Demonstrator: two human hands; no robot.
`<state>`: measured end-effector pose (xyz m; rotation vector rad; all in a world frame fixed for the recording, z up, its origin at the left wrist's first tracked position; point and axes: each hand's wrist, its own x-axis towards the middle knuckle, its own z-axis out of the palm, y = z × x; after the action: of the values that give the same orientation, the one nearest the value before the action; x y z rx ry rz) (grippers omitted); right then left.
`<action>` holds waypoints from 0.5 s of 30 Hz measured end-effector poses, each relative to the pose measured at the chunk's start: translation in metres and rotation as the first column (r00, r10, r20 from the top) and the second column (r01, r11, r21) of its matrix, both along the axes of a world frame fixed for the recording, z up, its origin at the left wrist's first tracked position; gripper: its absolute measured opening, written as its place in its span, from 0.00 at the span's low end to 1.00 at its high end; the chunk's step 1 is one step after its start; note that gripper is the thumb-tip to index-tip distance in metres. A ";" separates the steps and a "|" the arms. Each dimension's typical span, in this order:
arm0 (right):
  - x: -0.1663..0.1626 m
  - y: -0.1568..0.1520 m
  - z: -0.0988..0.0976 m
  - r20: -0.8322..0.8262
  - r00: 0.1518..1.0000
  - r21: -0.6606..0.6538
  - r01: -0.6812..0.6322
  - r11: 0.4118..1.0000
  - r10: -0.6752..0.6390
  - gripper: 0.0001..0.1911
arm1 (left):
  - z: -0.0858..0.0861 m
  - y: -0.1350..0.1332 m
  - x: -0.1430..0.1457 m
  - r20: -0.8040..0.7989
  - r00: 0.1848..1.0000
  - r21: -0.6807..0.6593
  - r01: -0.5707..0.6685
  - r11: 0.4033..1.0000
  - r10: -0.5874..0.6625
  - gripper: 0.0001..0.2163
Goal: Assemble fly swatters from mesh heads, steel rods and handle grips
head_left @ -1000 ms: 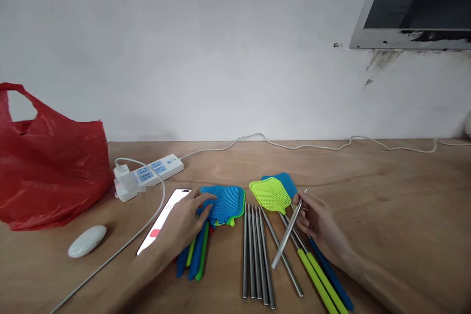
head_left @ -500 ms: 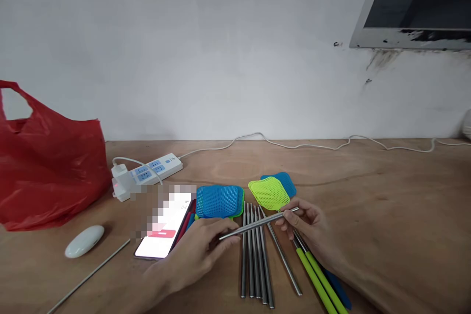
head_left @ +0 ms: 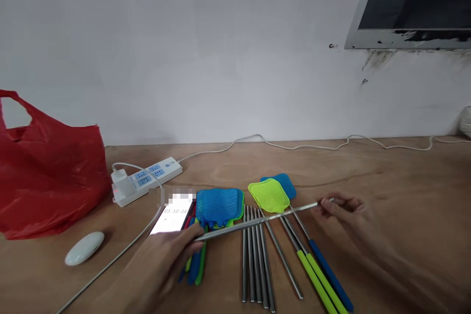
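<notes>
Leftmost, the left hand (head_left: 171,250) is closed around the nearer, thicker end of the telescopic metal rod (head_left: 239,226), whose long axis slants rightward and away above the metal tubes (head_left: 256,260); the right hand (head_left: 346,212) pinches its thinner end.

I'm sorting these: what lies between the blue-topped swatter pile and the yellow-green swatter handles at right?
In the head view, a row of metal rods and a slanted rod lie there; the held rod crosses in front.
</notes>
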<state>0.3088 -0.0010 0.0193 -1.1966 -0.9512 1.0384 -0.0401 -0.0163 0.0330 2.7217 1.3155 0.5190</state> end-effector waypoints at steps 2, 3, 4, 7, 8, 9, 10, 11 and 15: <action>0.010 0.001 0.001 -0.014 1.000 -0.049 -0.029 0.998 0.028 0.20 | -0.002 -0.001 -0.012 0.019 1.000 -0.082 0.006 0.997 -0.005 0.15; 0.013 0.001 0.004 -0.011 0.999 -0.061 -0.048 0.997 0.047 0.20 | -0.001 -0.002 -0.017 0.028 0.999 -0.107 0.018 0.994 -0.015 0.15; 0.015 0.000 0.007 0.008 0.998 -0.064 -0.067 0.996 0.067 0.20 | 0.002 -0.002 -0.021 0.034 0.999 -0.120 0.030 0.992 -0.026 0.14; 0.021 -0.004 0.020 0.126 0.981 -0.070 -0.143 0.987 0.151 0.19 | 0.015 -0.004 -0.028 0.035 0.997 -0.072 0.065 0.995 -0.063 0.10; 0.022 -0.006 0.023 0.159 0.972 -0.073 -0.162 0.984 0.172 0.18 | 0.019 -0.005 -0.029 0.025 0.997 -0.043 0.073 0.996 -0.072 0.09; 0.021 -0.008 0.023 0.171 0.971 -0.068 -0.159 0.985 0.169 0.17 | 0.020 -0.006 -0.027 0.014 0.998 -0.019 0.068 0.998 -0.068 0.09; 0.018 -0.010 0.022 0.161 0.975 -0.060 -0.143 0.988 0.151 0.16 | 0.020 -0.008 -0.024 0.006 0.998 0.005 0.060 0.998 -0.060 0.09; 0.013 -0.013 0.019 0.141 0.982 -0.052 -0.123 0.991 0.129 0.15 | 0.019 -0.010 -0.018 -0.002 1.000 0.010 0.028 1.000 -0.028 0.10; -0.027 -0.025 0.002 0.014 0.975 -0.108 -0.220 0.969 0.223 0.16 | 0.001 -0.017 0.017 0.061 0.990 0.036 0.124 0.992 -0.126 0.19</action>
<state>0.2822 -0.0257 0.0213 -1.2122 -1.0801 1.2664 -0.0235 -0.0337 0.0335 2.7659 1.1224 0.6129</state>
